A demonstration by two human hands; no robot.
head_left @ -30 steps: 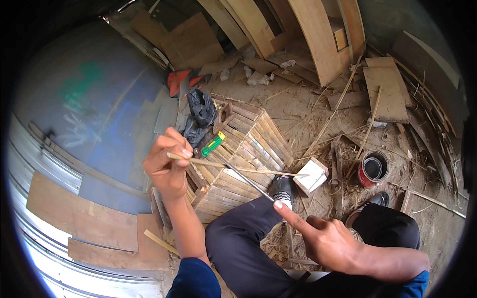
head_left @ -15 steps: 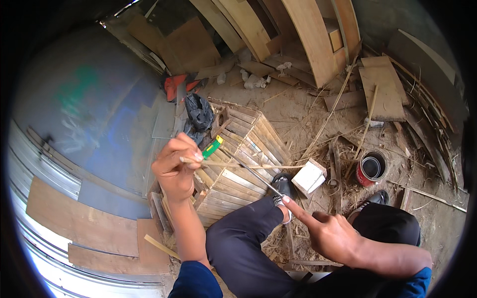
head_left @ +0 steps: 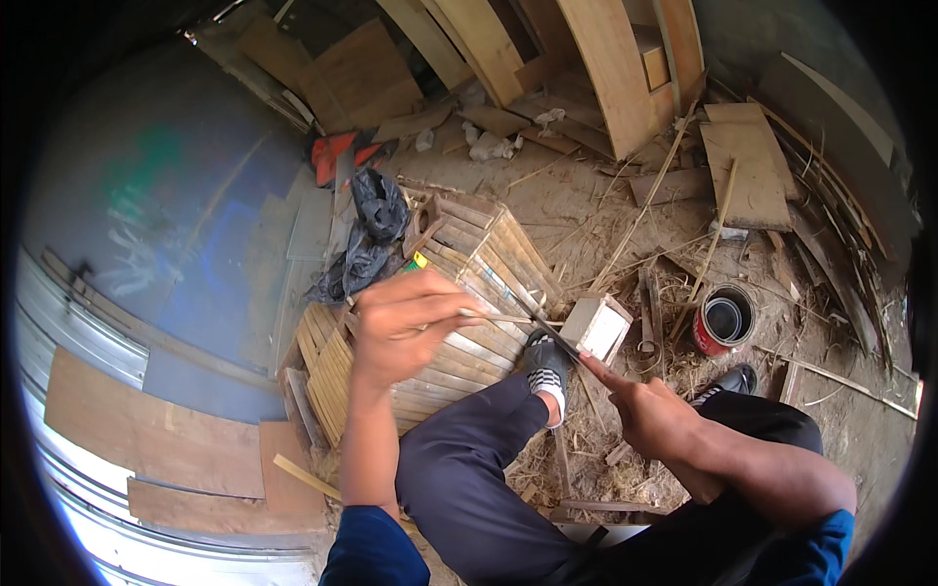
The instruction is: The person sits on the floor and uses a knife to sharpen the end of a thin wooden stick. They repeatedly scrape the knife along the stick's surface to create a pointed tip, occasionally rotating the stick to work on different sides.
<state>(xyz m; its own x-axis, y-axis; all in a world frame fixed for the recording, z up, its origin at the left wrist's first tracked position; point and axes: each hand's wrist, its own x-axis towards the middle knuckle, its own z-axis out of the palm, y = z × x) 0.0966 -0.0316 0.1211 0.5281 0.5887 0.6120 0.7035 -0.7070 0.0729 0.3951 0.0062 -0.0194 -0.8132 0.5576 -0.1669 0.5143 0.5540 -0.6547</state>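
Observation:
My left hand (head_left: 405,322) is closed in a pinch on a thin wooden strip (head_left: 503,317), above a box of wooden slats (head_left: 454,376). From my right hand (head_left: 660,415) a long, thin, dark knife blade (head_left: 559,337) points away to the upper left, my index finger stretched along it and the other fingers curled. Any handle is hidden by the hand. Blade and strip cross in this view; whether they touch I cannot tell. Behind my left hand shows a small piece of a green and yellow object (head_left: 417,262), mostly covered.
A small white-faced block (head_left: 598,327) stands beyond my right hand, near a red can (head_left: 725,319). Black plastic bags (head_left: 379,205) lie beside the slatted box. Shavings and sticks litter the dirt floor; boards (head_left: 747,171) lie at the right, and tall panels (head_left: 611,78) stand at the back.
My left hand has moved right with the strip and now covers most of the green and yellow object. The blade has shifted right, away from that object, and my right hand slightly up and right.

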